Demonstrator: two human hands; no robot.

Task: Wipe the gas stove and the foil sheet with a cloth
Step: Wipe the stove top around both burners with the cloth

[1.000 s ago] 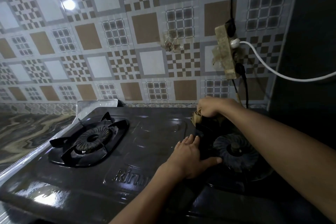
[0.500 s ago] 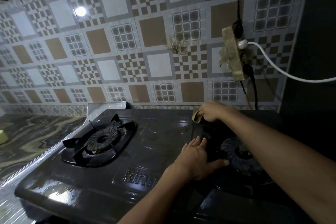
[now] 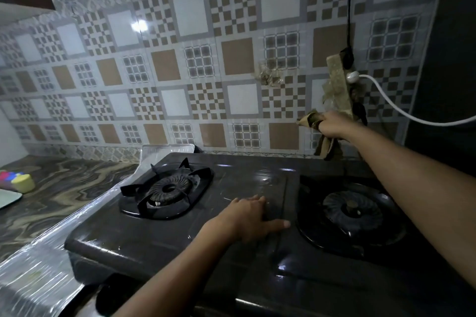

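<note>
Two burners sit on the dark gas stove (image 3: 159, 242), glossy where light catches it, seemingly partly wiped; the foil sheet (image 3: 38, 267) under its left edge looks untouched. Left hand (image 3: 247, 216) rests flat, fingers spread, mid-stove. Right hand (image 3: 332, 125) grips the cloth (image 3: 325, 148), raised above the back right corner by the tiled wall (image 3: 190, 64).

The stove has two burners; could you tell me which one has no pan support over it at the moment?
The right-hand burner, beside the left hand, is bare. The left-hand burner carries a black pronged pan support.
</note>
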